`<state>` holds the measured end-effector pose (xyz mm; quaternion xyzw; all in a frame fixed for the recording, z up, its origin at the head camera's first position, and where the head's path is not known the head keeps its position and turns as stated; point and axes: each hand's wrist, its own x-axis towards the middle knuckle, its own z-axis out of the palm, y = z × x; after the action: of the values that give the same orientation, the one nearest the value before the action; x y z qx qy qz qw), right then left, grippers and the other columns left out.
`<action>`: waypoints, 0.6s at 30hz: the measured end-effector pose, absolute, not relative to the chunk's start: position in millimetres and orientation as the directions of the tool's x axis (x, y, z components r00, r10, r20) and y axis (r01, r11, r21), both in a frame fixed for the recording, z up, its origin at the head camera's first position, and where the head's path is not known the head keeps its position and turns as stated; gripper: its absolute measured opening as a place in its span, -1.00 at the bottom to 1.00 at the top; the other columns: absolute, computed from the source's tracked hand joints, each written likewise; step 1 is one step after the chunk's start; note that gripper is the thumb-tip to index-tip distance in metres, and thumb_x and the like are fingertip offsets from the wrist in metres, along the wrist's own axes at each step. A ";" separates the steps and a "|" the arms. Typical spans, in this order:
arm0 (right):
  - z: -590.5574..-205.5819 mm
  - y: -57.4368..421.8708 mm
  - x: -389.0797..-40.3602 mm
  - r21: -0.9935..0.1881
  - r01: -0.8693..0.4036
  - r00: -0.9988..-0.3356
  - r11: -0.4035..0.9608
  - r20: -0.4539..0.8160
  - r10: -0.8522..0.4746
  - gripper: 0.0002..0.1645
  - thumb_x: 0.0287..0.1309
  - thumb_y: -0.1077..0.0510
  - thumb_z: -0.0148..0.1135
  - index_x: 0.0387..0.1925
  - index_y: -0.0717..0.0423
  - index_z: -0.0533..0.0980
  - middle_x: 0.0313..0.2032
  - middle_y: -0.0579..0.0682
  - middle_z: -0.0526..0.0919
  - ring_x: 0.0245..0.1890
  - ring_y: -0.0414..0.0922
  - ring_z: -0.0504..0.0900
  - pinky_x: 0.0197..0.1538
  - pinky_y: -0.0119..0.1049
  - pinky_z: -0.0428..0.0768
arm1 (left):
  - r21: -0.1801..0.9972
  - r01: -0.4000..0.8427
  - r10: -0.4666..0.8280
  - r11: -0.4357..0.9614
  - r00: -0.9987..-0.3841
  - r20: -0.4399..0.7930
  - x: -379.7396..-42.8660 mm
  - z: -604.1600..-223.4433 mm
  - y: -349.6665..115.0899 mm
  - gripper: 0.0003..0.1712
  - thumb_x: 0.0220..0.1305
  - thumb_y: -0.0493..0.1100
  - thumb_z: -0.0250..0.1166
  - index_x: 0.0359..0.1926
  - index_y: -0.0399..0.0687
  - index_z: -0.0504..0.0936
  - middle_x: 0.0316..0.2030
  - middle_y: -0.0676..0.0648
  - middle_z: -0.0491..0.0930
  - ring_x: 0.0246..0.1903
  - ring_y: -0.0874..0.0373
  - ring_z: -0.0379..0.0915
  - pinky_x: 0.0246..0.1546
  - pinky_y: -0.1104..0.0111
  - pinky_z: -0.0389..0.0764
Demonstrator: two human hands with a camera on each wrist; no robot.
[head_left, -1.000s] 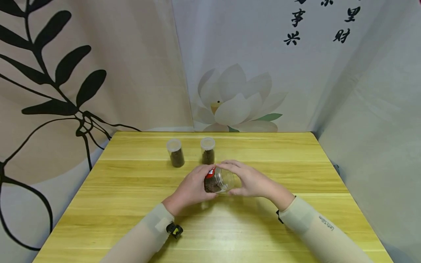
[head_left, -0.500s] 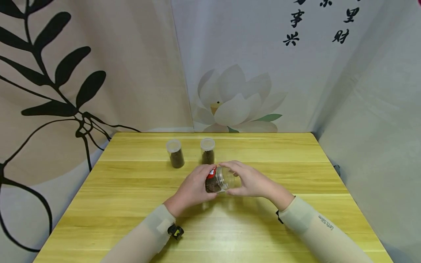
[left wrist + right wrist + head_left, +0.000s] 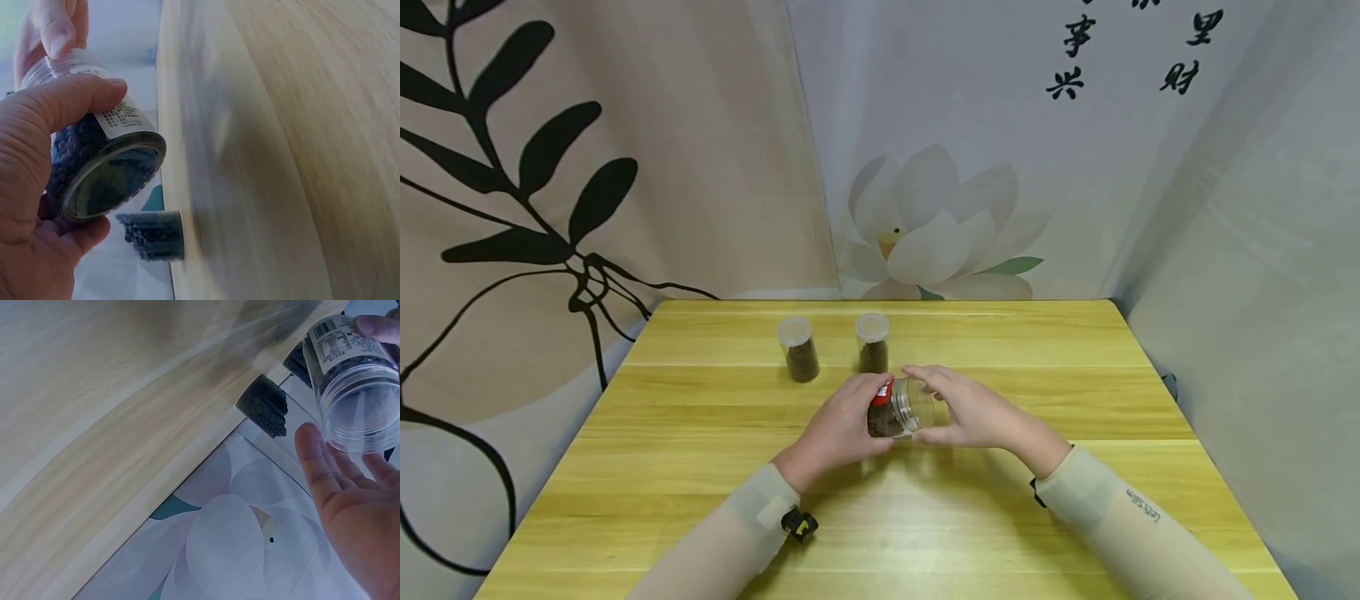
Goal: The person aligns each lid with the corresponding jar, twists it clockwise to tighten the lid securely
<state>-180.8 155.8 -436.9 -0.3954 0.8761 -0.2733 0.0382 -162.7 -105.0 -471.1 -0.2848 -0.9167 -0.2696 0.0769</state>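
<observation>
A clear jar [image 3: 884, 421] of dark grains lies tilted on its side in the air above the table, its mouth end toward my right hand. My left hand [image 3: 837, 423] grips its body, thumb across the white label in the left wrist view. A red label shows beside those fingers in the head view. My right hand [image 3: 976, 408] holds the clear, ridged lid [image 3: 362, 415] at the jar's end, fingers on the far side and thumb on the near side. The lid is see-through, and the space inside it looks vacant in the right wrist view.
Two smaller clear jars with whitish lids, a left one [image 3: 802, 358] and a right one [image 3: 873, 354], stand behind the hands, partly filled with dark grains. The wooden table [image 3: 700, 417] ends at a printed curtain [image 3: 737, 167] at the back.
My right fingertips have drawn back slightly to the right over the lid, away from my left fingers. The left hand and the jar have barely moved.
</observation>
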 end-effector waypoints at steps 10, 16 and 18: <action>-437.3 154.9 -179.7 -0.460 -0.726 -0.647 0.511 0.206 -0.734 0.14 0.12 0.01 0.67 0.62 0.02 0.25 0.54 0.10 0.41 0.53 0.08 0.44 0.51 0.06 0.54 | 0.498 0.534 0.461 0.683 -0.844 0.273 -162.1 -469.9 -106.8 0.12 -0.08 -0.04 0.77 0.48 -0.20 0.45 0.34 -0.20 0.58 0.28 -0.09 0.56 0.30 0.04 0.68; -438.4 154.2 -180.3 -0.474 -0.730 -0.644 0.493 0.233 -0.729 0.10 0.12 0.07 0.66 0.60 0.07 0.28 0.48 0.12 0.47 0.40 0.06 0.58 0.38 -0.01 0.67 | 0.485 0.541 0.465 0.687 -0.841 0.277 -161.7 -468.4 -106.8 0.11 -0.08 -0.03 0.77 0.48 -0.18 0.45 0.35 -0.20 0.58 0.30 -0.09 0.55 0.33 0.03 0.66; -439.1 154.3 -180.6 -0.489 -0.725 -0.646 0.485 0.237 -0.726 0.09 0.12 0.09 0.65 0.60 0.08 0.28 0.47 0.12 0.49 0.35 0.06 0.62 0.33 -0.03 0.70 | 0.481 0.542 0.465 0.689 -0.840 0.279 -161.5 -468.5 -106.7 0.10 -0.08 -0.03 0.77 0.48 -0.18 0.45 0.35 -0.20 0.57 0.31 -0.10 0.55 0.34 0.02 0.65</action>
<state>-180.6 154.3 -439.1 -0.4208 0.8618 -0.2833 0.0010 -161.5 -106.7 -468.5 -0.2747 -0.9165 -0.2828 0.0675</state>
